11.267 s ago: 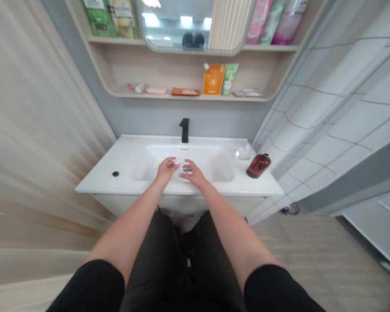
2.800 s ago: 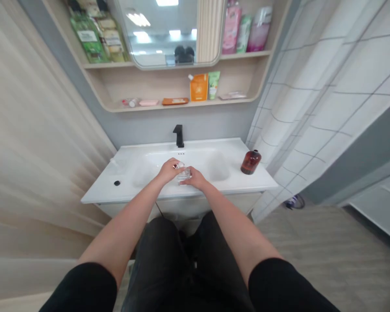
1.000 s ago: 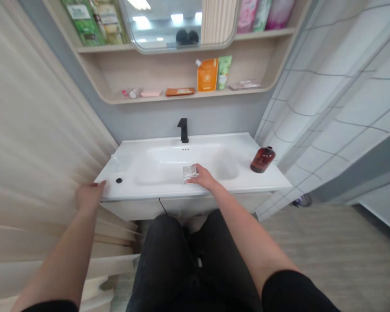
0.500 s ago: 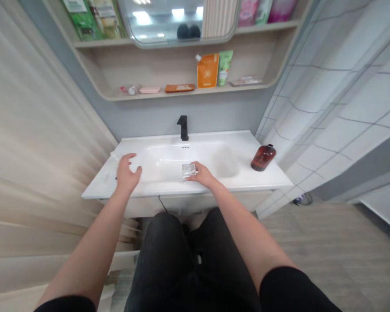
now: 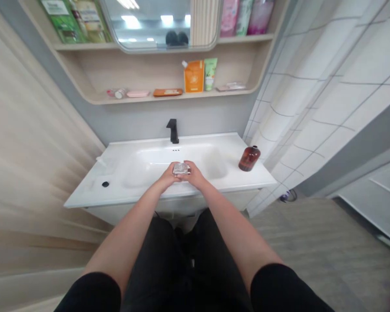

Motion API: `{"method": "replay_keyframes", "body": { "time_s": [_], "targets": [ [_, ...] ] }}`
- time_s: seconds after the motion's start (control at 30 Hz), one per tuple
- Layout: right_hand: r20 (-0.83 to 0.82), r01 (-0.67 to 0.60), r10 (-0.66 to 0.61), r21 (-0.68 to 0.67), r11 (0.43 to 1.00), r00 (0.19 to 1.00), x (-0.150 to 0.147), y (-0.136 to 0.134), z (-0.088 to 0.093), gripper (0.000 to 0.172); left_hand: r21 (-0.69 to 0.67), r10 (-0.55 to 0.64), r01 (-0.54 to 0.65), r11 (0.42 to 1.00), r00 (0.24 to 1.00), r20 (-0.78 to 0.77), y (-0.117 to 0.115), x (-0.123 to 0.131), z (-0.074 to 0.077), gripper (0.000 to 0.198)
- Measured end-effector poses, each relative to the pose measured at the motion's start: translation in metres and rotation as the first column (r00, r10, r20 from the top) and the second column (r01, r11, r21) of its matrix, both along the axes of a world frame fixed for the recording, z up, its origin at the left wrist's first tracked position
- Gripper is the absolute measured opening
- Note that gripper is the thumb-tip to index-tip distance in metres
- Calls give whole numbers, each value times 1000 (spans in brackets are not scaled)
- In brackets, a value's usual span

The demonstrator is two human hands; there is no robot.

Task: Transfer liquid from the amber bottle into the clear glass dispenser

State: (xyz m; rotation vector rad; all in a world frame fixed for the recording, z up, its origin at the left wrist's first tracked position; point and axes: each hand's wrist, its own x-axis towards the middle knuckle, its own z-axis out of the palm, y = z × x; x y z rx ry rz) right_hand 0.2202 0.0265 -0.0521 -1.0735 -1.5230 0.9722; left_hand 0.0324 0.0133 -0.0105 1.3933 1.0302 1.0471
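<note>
Over the front of the white sink basin point(image 5: 134, 175), a small clear, shiny box point(image 5: 181, 168) is held level between my two hands. My left hand point(image 5: 168, 177) grips its left side, and my right hand point(image 5: 194, 174) has the right side. Fingers are curled around both ends, so part of the box is hidden. What the box contains is too small to make out. Behind it, the black faucet point(image 5: 173, 131) stands at the back rim of the sink.
An amber bottle point(image 5: 249, 158) stands on the counter's right end. On the left end lie a small black round piece point(image 5: 105, 184) and a whitish item point(image 5: 101, 161). Above, a shelf point(image 5: 139, 99) holds an orange pouch point(image 5: 194, 77), a green tube point(image 5: 210, 73) and several small packs.
My left hand has moved right from the counter's left side and closed on the clear box, which my right hand was holding alone. The view has shifted slightly.
</note>
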Motion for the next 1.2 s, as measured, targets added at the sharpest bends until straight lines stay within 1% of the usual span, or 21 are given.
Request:
{"method": "replay_keyframes", "body": {
  "time_s": [0.07,0.17,0.3,0.33,0.4,0.47,0.53,0.6,0.63,0.67,0.73,0.77,0.8,0.83,0.9,0.97,1.0,1.03,1.07,1.17,1.2],
  "targets": [
    [-1,-17,17,-2,1000,1000,0,0,-2,84,-9,-2,2,1000,1000,28,-3,5,-5,87],
    [0,-36,36,-13,999,999,-1,-2,0,87,28,9,-11,1000,999,52,-6,5,-7,84],
    [-23,-32,31,-6,999,999,-4,-7,10,94,28,40,-44,999,991,125,-6,-1,-8,85],
    [-33,0,1,12,1000,999,-4,-10,13,91,23,59,-63,998,987,151,-6,-2,-8,86],
    [-55,123,-120,59,991,991,1,-19,19,75,21,100,-105,994,978,185,-5,-4,-10,86],
    [-69,279,-273,110,954,960,14,-33,23,58,23,136,-143,990,972,194,-4,-5,-13,84],
    [-53,406,-403,162,899,914,42,-51,25,47,25,167,-176,984,965,204,-3,-5,-17,83],
    [-14,522,-532,219,824,846,84,-70,26,37,25,196,-206,978,955,221,0,-5,-21,84],
    [-5,596,-613,243,766,790,110,-78,27,34,26,210,-222,975,951,227,2,-4,-22,86],
    [-7,684,-708,265,679,706,137,-83,29,34,29,225,-238,971,947,228,3,-4,-24,87],
    [-23,840,-876,297,454,482,193,-86,34,40,37,254,-267,963,945,207,5,-3,-25,89],
    [-11,865,-907,306,398,421,219,-82,37,52,43,265,-278,960,945,189,5,-2,-25,89],
    [12,874,-918,302,381,396,242,-76,39,68,45,274,-285,957,946,174,5,-2,-25,88],
    [51,865,-907,283,414,418,260,-68,41,85,46,277,-288,957,947,166,5,-1,-25,88],
    [112,822,-845,199,534,522,286,-48,43,111,42,273,-283,958,948,160,5,-1,-24,87],
    [124,753,-759,99,651,640,296,-30,42,125,44,273,-282,958,950,154,4,-1,-23,86],
    [116,725,-726,59,686,678,297,-23,41,126,45,276,-285,957,950,148,4,-2,-23,85],
    [106,710,-708,26,704,698,296,-18,41,124,45,279,-288,957,949,145,3,-2,-22,85],
    [101,707,-704,1,707,703,294,-15,40,118,44,279,-288,957,949,146,3,-2,-22,84],
    [140,742,-734,-5,671,665,280,-13,42,91,36,263,-271,962,951,161,2,-2,-20,86],
    [159,742,-734,11,671,661,273,-14,43,84,34,256,-264,964,954,159,1,-2,-19,87]
  ]
}}
